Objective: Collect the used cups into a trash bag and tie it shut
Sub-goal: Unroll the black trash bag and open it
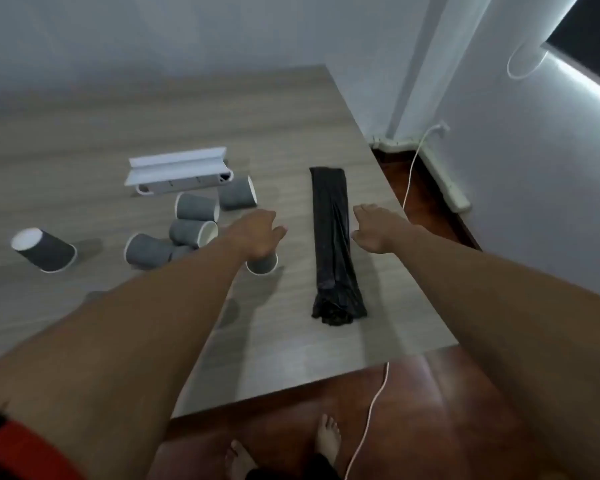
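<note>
Cups, grey paper ones with white insides, are lying scattered on the desk, most tipped on their sides in a loose cluster, one sitting well apart to the left and another partly hidden under the left hand. Just to the right of them the trash bag is lying as a long, folded black strip, its crumpled end nearest the person. Both hands are reaching out above the desk, one on each side of the bag; the right hand is hovering just beside the strip. Fingers on both hands are looking loosely spread and holding nothing, though blur is hiding the fingertips. Judging by their look, the cups are probably going to feel light and easy to crush, so gripping gently around the wall or nesting them seems wise. The bag is looking thin, limp and slippery; pinching its crumpled end is probably the best start, if that is where the mouth is. A white channel-shaped piece is resting behind the cups.
</note>
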Available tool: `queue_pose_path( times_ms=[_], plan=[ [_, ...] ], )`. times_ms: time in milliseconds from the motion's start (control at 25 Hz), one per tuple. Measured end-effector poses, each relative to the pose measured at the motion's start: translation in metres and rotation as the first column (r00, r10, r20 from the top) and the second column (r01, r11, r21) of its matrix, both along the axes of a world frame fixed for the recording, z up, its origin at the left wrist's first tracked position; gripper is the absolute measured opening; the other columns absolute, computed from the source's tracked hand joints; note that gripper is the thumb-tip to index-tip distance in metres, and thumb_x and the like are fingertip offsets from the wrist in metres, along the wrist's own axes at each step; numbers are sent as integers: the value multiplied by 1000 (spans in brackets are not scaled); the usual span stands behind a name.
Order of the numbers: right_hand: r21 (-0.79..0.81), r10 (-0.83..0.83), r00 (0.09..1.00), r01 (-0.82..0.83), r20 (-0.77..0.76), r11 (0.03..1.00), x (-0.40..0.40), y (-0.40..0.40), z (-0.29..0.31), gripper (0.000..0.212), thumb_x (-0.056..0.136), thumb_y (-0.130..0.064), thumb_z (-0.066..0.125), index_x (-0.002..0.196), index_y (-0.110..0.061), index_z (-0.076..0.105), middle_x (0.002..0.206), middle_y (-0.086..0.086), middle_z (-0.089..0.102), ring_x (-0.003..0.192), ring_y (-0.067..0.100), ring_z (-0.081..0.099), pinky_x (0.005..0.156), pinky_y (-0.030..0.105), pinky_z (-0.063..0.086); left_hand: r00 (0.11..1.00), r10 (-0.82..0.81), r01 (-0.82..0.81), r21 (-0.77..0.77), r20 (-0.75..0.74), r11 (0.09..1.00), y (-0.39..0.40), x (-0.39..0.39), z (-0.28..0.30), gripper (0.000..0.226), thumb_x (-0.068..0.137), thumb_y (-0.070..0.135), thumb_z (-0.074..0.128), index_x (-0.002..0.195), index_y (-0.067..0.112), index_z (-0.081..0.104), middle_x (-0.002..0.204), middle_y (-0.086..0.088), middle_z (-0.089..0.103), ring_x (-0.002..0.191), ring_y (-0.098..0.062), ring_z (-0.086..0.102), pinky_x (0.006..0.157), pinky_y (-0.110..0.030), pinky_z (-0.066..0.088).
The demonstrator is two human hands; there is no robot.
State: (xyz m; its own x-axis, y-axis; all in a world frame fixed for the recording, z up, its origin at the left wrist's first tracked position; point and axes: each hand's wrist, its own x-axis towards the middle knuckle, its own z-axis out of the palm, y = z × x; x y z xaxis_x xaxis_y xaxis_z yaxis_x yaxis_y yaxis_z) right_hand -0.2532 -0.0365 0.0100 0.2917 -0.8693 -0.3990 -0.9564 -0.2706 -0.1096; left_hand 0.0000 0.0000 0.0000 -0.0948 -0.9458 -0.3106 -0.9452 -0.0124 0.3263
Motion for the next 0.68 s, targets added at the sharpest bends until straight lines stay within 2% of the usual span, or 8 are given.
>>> queue_pose_path(
  times_ms=[120,200,280,360,480,560,640,680],
  plan=[
    [69,-38,999,38,3,997,-17,12,-33,63,99,-29,43,151,-2,20,159,17,24,147,30,22,119,39,22,995,-47,48,5,-93,999,7,-30,-37,50,102,39,41,133,2,52,140,-17,50,130,-32,45,107,-37,35],
    [153,-73,997,72,-1,986,-30,23,-68,63,99,-28,44,151,-2,20,159,17,23,147,31,22,119,40,22,992,-52,57,40,-118,998,15,-53,-74,44,99,40,46,111,1,62,119,-17,60,115,-33,54,95,-39,43],
    [224,-130,992,126,3,966,-38,32,-99,62,95,-32,50,146,-4,31,152,17,35,140,33,34,113,43,32,992,6,4,73,-123,997,24,-66,-104,40,94,44,53,83,6,60,93,-13,61,97,-34,60,75,-36,45],
    [259,-182,983,171,18,951,-40,38,-125,53,91,-40,56,131,-7,45,137,16,44,125,35,44,102,46,42,983,110,-91,133,-146,987,30,-78,-129,41,87,52,61,83,11,60,88,-9,61,88,-30,60,68,-34,43],
    [160,-254,964,239,81,958,-29,51,-147,47,90,-46,59,121,-11,54,125,11,42,119,31,42,96,46,45,945,251,-208,207,-210,956,42,-92,-147,45,74,57,72,91,18,58,92,-3,62,85,-22,59,67,-32,44],
    [128,-354,919,335,173,933,-22,58,-159,47,86,-46,64,116,-10,58,119,10,50,115,29,48,91,42,48,916,306,-251,224,-259,942,45,-100,-153,42,67,53,80,78,21,55,83,0,60,77,-18,57,61,-31,41],
    [173,-465,859,435,215,884,-17,64,-170,38,85,-43,69,101,-9,63,101,10,60,101,28,59,75,34,51,916,309,-257,218,-257,942,51,-106,-157,42,67,42,84,61,22,47,68,3,53,67,-18,52,55,-29,35],
    [199,-508,835,471,213,859,-16,64,-172,34,85,-42,69,92,-9,64,91,8,62,92,27,62,67,30,47,929,282,-239,193,-241,952,52,-107,-159,45,70,35,82,56,21,42,64,4,48,66,-19,50,54,-30,31]
  ],
)
